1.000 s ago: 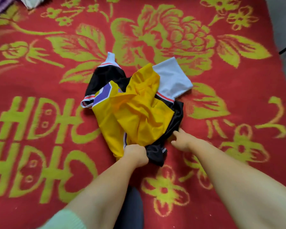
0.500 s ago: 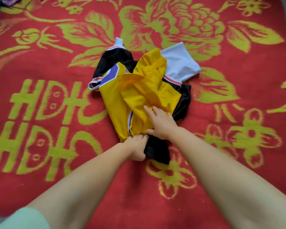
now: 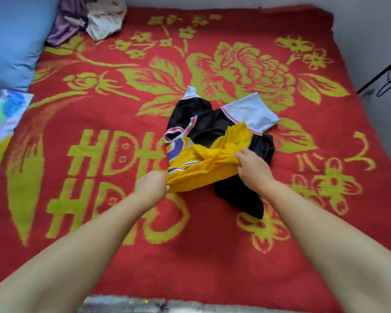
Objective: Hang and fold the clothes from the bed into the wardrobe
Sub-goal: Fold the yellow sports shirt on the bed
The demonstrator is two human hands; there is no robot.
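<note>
Two garments lay bunched together near the middle of the bed [image 3: 212, 256], which was covered by one red blanket [image 3: 104, 218] with a yellow-green flower pattern. The yellow jersey [image 3: 203, 170], with purple trim, lay on top at the near side of the pile. The black jersey [image 3: 203, 125], with pale blue and red-striped edging, lay beneath and beyond it, one black end trailing toward the near edge of the bed.

Both hands held the yellow jersey. The left hand [image 3: 152, 186] gripped its near left edge with fingers curled round the cloth. The right hand [image 3: 252, 167] pinched a gathered fold at its right side. The cloth was stretched between the two hands.

At the far left corner of the bed lay one small heap of clothes [image 3: 88, 19], purple and whitish; the count of pieces there could not be told. One blue pillow [image 3: 14, 39] lay along the left edge, and a patterned cloth [image 3: 2, 123] lay nearer along the same edge.
</note>
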